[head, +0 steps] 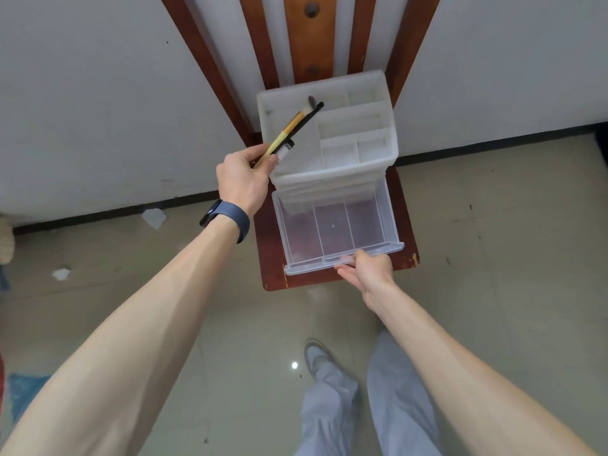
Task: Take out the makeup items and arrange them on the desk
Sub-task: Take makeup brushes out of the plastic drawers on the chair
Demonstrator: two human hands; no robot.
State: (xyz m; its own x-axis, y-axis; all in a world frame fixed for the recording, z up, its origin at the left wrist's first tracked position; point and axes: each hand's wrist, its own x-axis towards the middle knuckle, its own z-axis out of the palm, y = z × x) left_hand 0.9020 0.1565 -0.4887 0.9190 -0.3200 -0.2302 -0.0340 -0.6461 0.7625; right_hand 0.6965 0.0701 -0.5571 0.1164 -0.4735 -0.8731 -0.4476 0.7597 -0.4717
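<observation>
A white plastic organizer (371,149) with divided top compartments stands on a red-brown wooden chair (403,205). Its clear bottom drawer (378,218) is pulled out and looks empty, with two dividers inside. My left hand (241,179) grips a makeup brush (289,126) with a yellow handle together with a thin black pencil-like item (307,118), held up over the organizer's left side. My right hand (365,269) holds the drawer's front lip, thumb on top and fingers under it.
The chair stands against a white wall (98,93), its slatted back (309,34) rising behind the organizer. The beige tiled floor (493,258) has scraps of paper (154,218) at the left. My legs and a grey shoe (316,357) are below the chair.
</observation>
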